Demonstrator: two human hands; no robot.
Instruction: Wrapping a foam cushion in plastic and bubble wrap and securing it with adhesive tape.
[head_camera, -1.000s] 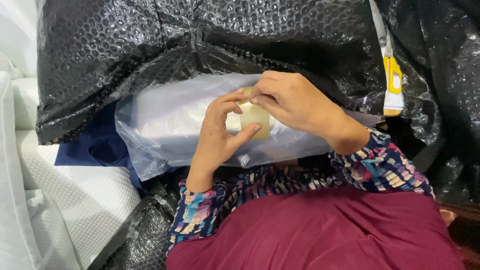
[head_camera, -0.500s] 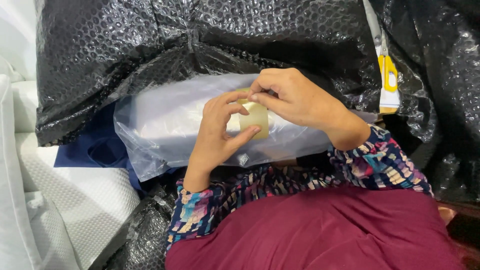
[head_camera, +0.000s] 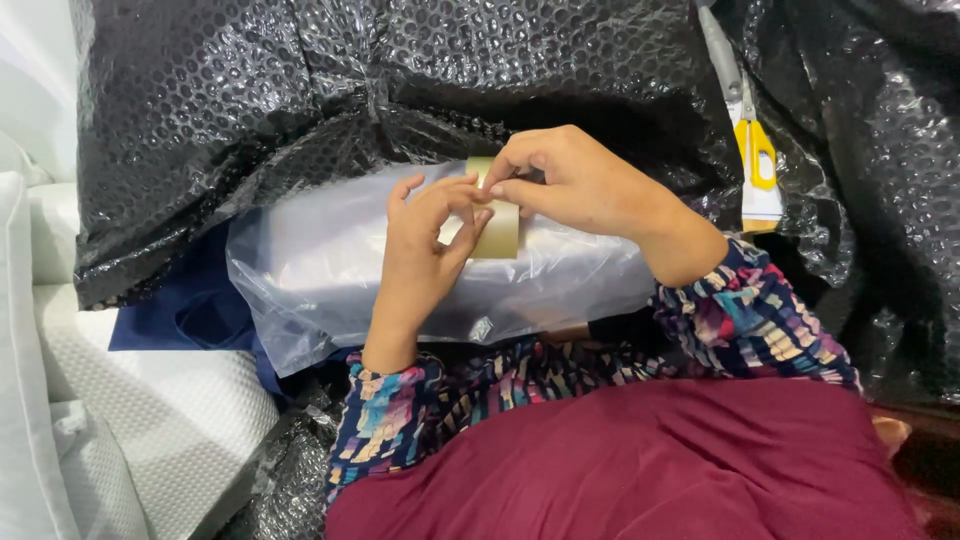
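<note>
Your left hand (head_camera: 420, 255) and right hand (head_camera: 575, 185) both pinch a roll of tan packing tape (head_camera: 497, 222), fingertips closed on it, just above the clear plastic bag (head_camera: 320, 270). Black bubble wrap (head_camera: 250, 90) lies behind. Yellow-handled scissors (head_camera: 752, 140) rest well right.

above hands: black bubble wrap (head_camera: 400, 90) bulges close, little room
left: clear bag (head_camera: 320, 260) bare, open approach over white foam (head_camera: 170, 400)
right: scissors (head_camera: 750, 140) wedged between wrap folds
below: sleeves and maroon lap (head_camera: 620, 460) block access
</note>
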